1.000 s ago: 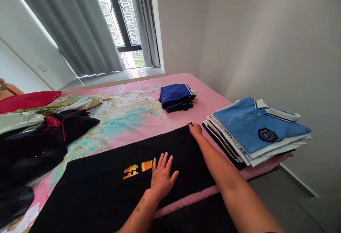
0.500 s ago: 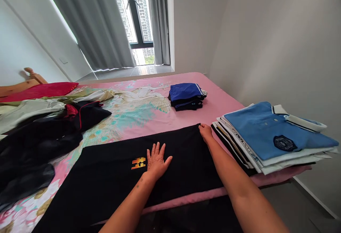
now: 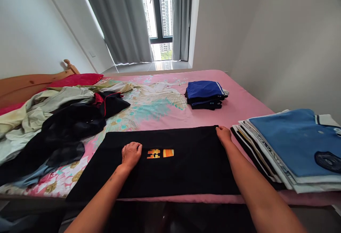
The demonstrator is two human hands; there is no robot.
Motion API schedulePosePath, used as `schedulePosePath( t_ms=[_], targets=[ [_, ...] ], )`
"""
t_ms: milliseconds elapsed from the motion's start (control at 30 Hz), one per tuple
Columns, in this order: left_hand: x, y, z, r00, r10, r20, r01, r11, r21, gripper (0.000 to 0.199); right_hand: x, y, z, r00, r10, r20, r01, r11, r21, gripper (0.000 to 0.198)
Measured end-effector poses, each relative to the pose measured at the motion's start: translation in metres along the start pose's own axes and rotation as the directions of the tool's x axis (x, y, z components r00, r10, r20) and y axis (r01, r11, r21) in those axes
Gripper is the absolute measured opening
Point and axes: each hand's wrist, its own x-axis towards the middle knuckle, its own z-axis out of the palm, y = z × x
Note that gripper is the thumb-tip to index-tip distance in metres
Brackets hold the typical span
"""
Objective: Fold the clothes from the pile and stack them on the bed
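A black T-shirt (image 3: 191, 176), folded lengthwise, lies across the near edge of the bed with an orange-yellow print facing up. My left hand (image 3: 131, 154) rests on it just left of the print, fingers bent and drawn together onto the cloth; the fingertips are mostly hidden. At the shirt's far right corner, my right hand (image 3: 223, 134) pinches the edge. Close to the right hand stands a stack of folded shirts, topped by a blue polo shirt (image 3: 287, 140) with a white collar and dark badge.
Beyond the T-shirt sits a small folded pile with a blue garment (image 3: 204, 89) on top. Loose dark clothes (image 3: 74, 123) and pale clothes (image 3: 66, 96) are heaped on the left. A red pillow (image 3: 80, 80) lies by the wooden headboard (image 3: 34, 85). The pink bedsheet (image 3: 239, 98) meets a wall at right.
My left hand has slid left across the T-shirt, from flat and spread to bent fingers, uncovering more of the print. The right hand stays at the corner. The view has turned left.
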Motion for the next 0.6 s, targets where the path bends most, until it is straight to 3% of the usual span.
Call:
schedulePosePath(
  t_ms=[100, 267, 333, 400, 467, 600],
  targets=[
    [0.008, 0.005, -0.001, 1.000, 0.006, -0.006, -0.006, 1.000, -0.001, 0.030, -0.003, 0.000, -0.001, 1.000, 0.006, 0.001, -0.006, 1.000, -0.027, 0.038],
    [0.023, 0.045, 0.028, 0.995, 0.072, 0.072, -0.068, 0.996, -0.053, 0.044, -0.006, 0.003, -0.003, 0.999, 0.033, 0.006, -0.033, 0.999, -0.041, 0.041],
    [0.030, 0.038, 0.033, 0.995, 0.026, 0.094, -0.021, 0.998, -0.053, 0.051, -0.005, 0.005, -0.003, 0.999, 0.050, 0.013, -0.050, 0.998, -0.035, 0.042],
    [0.032, 0.009, 0.029, 0.989, -0.080, 0.122, 0.081, 0.997, -0.006, 0.058, -0.004, 0.007, -0.003, 0.997, 0.072, 0.023, -0.071, 0.997, -0.027, 0.043],
    [0.031, -0.036, 0.018, 0.967, -0.210, 0.142, 0.199, 0.976, 0.085, 0.062, -0.004, 0.009, -0.001, 0.995, 0.094, 0.031, -0.094, 0.995, -0.019, 0.043],
    [0.025, -0.123, -0.011, 0.912, -0.407, 0.048, 0.388, 0.896, 0.215, 0.058, -0.006, 0.006, 0.001, 0.993, 0.115, 0.023, -0.114, 0.993, -0.036, 0.041]
  ],
)
